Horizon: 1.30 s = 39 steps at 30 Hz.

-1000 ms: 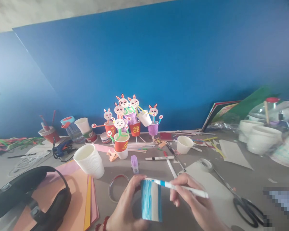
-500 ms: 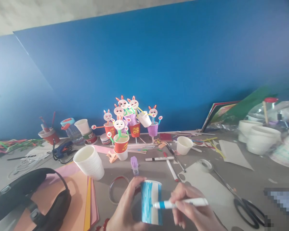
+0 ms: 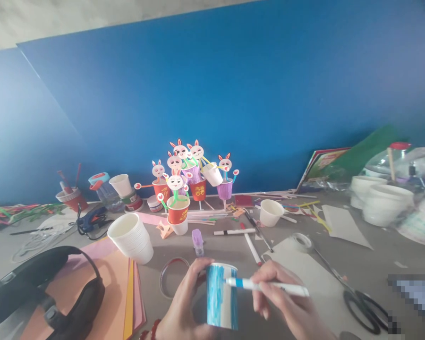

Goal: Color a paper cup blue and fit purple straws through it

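Note:
A white paper cup, streaked with blue ink and with a white strip left bare, is gripped from its left side by my left hand. My right hand pinches a blue marker, whose tip is at the upper part of the cup wall beside the white strip. Just beyond the cup stands a small purple-capped bottle. A roll of tape lies left of the cup. Further back are several bunny-faced paper cup figures.
Stacked white cups, coloured paper and a black headset are at left. On the right are black-handled scissors, clear tape, a single cup and white bowls. Markers lie beyond my right hand.
The marker tip has moved up along the cup wall, with my right hand shifting slightly upward. My left hand keeps its hold on the cup.

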Available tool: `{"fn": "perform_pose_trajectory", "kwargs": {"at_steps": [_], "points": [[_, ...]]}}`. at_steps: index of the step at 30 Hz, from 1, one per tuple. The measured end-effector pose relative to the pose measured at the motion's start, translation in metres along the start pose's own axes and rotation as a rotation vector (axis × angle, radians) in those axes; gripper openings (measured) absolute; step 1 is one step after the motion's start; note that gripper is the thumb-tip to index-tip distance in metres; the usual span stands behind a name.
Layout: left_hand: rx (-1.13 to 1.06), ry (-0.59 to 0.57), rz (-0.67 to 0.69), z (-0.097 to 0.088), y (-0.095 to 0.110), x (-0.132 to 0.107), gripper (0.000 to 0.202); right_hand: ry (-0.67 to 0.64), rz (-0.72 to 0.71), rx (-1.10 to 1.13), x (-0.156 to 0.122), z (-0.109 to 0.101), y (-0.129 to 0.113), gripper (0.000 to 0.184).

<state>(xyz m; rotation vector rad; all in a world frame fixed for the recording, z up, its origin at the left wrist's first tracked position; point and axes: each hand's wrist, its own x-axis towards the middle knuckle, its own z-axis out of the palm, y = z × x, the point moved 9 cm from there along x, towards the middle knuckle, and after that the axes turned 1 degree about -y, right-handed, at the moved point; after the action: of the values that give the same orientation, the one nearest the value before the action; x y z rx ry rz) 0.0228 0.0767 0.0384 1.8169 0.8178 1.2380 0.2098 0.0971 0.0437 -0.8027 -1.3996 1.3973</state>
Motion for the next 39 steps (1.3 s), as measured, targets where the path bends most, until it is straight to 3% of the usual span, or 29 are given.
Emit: {"fn": "perform_pose_trajectory", "kwargs": {"at_steps": [3, 8, 13, 19, 24, 29, 35, 39], "points": [[0.001, 0.009, -0.017, -0.001, -0.005, -0.002, 0.084, 0.053, -0.035, -0.013, 0.003, -0.005, -0.004, 0.028], [-0.094, -0.029, -0.053, 0.002, -0.007, -0.002, 0.081, -0.041, 0.038, 0.089, -0.001, 0.007, 0.004, 0.034], [-0.099, 0.001, -0.090, 0.000, -0.009, -0.003, 0.080, 0.047, -0.023, 0.072, 0.003, -0.003, -0.001, 0.029], [-0.125, -0.023, -0.086, 0.002, -0.014, -0.004, 0.080, -0.075, 0.071, 0.122, -0.001, 0.008, 0.010, 0.034], [-0.159, -0.003, -0.081, 0.001, -0.014, -0.004, 0.077, 0.046, -0.044, 0.085, 0.004, -0.004, -0.002, 0.026], [-0.206, -0.025, -0.110, 0.003, -0.019, -0.007, 0.080, -0.099, 0.055, 0.161, 0.000, 0.011, 0.008, 0.033], [-0.219, -0.005, -0.072, 0.002, -0.017, -0.008, 0.078, 0.064, -0.024, 0.164, 0.003, -0.006, 0.004, 0.025], [-0.242, -0.019, -0.124, 0.003, -0.022, -0.009, 0.081, -0.059, 0.054, 0.191, 0.000, 0.006, 0.012, 0.031]]}}
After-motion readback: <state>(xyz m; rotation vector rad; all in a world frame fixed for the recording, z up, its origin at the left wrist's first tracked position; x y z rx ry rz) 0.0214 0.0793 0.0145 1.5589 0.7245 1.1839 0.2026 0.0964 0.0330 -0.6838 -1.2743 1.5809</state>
